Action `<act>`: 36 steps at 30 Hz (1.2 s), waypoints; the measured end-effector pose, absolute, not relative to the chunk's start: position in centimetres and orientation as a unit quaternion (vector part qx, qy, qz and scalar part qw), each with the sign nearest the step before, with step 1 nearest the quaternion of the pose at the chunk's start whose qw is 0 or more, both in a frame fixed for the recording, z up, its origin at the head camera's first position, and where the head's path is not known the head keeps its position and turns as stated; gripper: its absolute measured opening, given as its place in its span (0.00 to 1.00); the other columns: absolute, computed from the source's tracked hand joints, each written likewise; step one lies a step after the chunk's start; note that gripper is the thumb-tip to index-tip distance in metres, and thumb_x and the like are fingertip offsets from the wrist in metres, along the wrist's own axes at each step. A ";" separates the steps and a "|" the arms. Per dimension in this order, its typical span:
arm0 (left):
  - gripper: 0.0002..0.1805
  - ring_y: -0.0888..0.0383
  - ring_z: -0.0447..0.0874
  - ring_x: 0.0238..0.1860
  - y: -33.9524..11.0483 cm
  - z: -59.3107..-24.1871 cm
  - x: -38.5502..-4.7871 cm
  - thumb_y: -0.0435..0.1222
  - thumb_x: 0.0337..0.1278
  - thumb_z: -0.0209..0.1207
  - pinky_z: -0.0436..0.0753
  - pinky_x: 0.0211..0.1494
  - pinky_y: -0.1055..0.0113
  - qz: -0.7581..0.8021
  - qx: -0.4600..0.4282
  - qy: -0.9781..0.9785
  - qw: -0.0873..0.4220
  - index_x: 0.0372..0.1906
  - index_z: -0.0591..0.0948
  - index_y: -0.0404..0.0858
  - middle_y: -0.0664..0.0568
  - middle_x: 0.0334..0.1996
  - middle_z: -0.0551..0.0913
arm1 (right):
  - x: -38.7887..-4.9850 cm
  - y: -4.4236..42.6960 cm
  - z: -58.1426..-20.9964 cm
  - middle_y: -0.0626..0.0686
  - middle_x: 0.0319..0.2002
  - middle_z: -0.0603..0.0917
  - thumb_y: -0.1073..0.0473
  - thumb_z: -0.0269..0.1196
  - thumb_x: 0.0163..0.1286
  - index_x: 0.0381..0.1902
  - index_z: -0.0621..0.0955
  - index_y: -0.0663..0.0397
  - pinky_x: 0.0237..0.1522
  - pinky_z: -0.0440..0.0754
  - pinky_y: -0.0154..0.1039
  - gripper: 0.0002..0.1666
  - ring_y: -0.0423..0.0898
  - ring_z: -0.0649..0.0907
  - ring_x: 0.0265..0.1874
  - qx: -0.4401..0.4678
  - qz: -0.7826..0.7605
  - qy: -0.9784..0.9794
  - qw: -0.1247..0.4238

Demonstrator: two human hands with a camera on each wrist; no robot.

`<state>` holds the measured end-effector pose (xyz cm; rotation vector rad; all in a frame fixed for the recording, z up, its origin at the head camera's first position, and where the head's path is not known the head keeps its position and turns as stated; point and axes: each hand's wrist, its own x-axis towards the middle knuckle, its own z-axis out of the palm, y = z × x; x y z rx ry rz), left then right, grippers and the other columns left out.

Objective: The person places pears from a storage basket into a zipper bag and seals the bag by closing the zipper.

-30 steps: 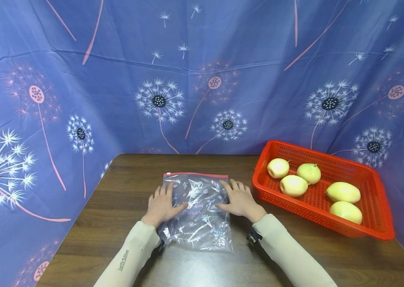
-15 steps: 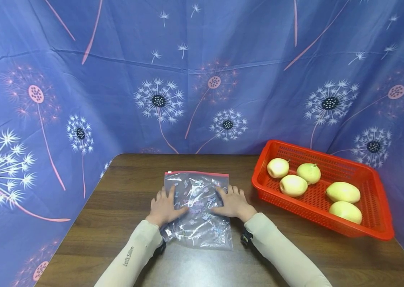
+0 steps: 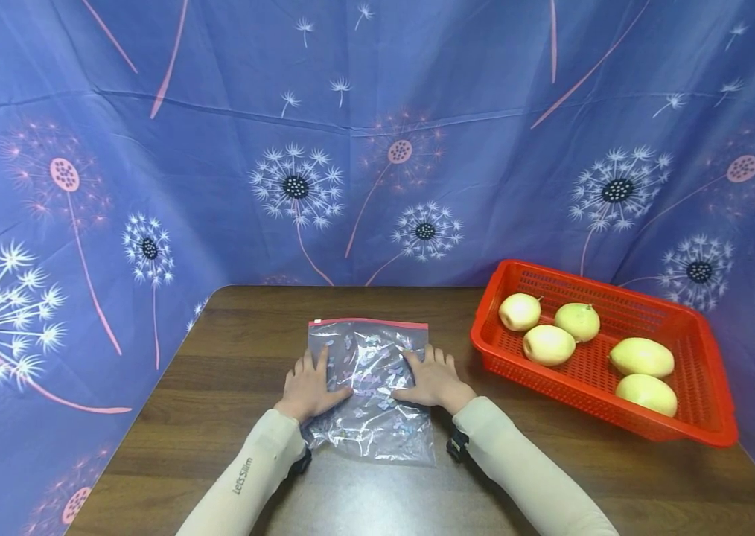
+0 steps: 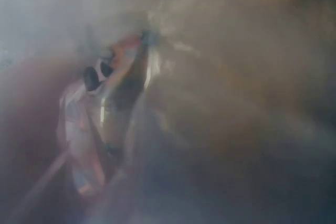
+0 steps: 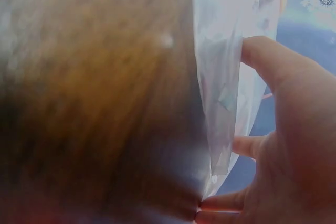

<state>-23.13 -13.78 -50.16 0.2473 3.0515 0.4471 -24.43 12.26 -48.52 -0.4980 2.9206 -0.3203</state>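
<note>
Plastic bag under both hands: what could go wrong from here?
The thin, wrinkled plastic bag could bunch or slide if the left hand and right hand press unevenly. The right hand might bump the red basket nearby. The left wrist view is blurred, so a slip there could go unnoticed.

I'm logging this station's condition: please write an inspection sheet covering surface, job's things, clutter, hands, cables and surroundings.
Surface: brown wood-grain table, glare near the front.
Job's things: transparent printed zip bag, lying on the table, red zip strip at the far edge.
Clutter: nothing loose seen; red perforated basket at right holds five pale yellow-green fruits.
Hands: left hand and right hand at the bag's side edges, fingers spread.
Cables: nothing seen.
Surroundings: blue dandelion-print fabric behind the table.
</note>
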 end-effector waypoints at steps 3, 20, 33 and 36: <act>0.54 0.29 0.61 0.67 -13.6 -49.9 -22.9 0.59 0.55 0.64 0.68 0.61 0.37 0.147 0.091 0.985 0.020 0.75 0.57 0.30 0.21 0.67 0.59 | -24.4 12.2 -48.6 0.78 0.67 0.60 0.28 0.66 0.56 0.73 0.66 0.50 0.63 0.57 0.68 0.55 0.73 0.62 0.66 -0.169 -0.111 0.976 0.077; 0.27 0.40 0.71 0.54 -12.9 -50.2 -22.2 0.47 0.59 0.66 0.73 0.47 0.50 0.082 0.176 0.976 -0.103 0.49 0.70 0.31 0.35 0.52 0.70 | -24.4 12.8 -48.4 0.70 0.63 0.68 0.28 0.67 0.54 0.70 0.69 0.48 0.59 0.62 0.65 0.52 0.67 0.67 0.61 -0.175 -0.105 0.977 0.057; 0.16 0.41 0.76 0.53 -13.1 -48.3 -22.4 0.28 0.50 0.65 0.77 0.40 0.52 0.030 0.235 0.938 -0.251 0.44 0.74 0.31 0.35 0.53 0.75 | -24.2 13.0 -46.2 0.69 0.66 0.66 0.35 0.70 0.54 0.71 0.67 0.51 0.61 0.63 0.66 0.52 0.68 0.67 0.63 -0.226 -0.134 0.963 -0.054; 0.12 0.41 0.75 0.55 -13.2 -47.6 -22.3 0.27 0.54 0.61 0.77 0.41 0.52 0.028 0.242 0.934 -0.263 0.43 0.74 0.31 0.36 0.55 0.75 | -24.2 13.1 -45.6 0.69 0.64 0.67 0.38 0.71 0.54 0.70 0.67 0.53 0.60 0.64 0.66 0.50 0.68 0.68 0.62 -0.242 -0.134 0.956 -0.102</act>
